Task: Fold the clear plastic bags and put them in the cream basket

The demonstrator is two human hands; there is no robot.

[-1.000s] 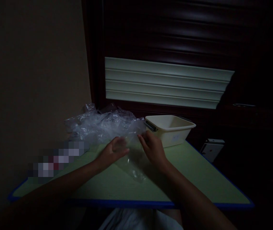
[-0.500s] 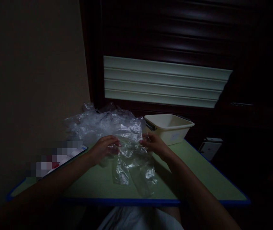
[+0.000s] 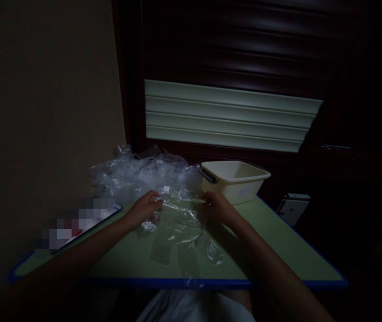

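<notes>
A clear plastic bag [image 3: 180, 226] is stretched between my two hands over the green tabletop [image 3: 117, 259], its loose ends trailing toward the near edge. My left hand [image 3: 146, 208] is closed on the bag's upper left side, thumb and fingers pinching the film. My right hand [image 3: 216, 205] pinches the upper right side, close to the cream plastic bin. Right behind the hands lies a heap of crumpled clear plastic bags [image 3: 147, 172]. Dim light makes the fingertips hard to make out.
The cream bin [image 3: 244, 188], with dark handles, stands at the table's back right. A tablet-like device [image 3: 87, 223], partly blurred out, lies along the left edge. Beyond the right edge is a white boxy object [image 3: 294, 209]. A wall and a dark slatted door close off the back.
The bag is spread flatter and wider, its lower ends now nearer the front edge. My left hand has shifted slightly left, my right hand slightly right and down.
</notes>
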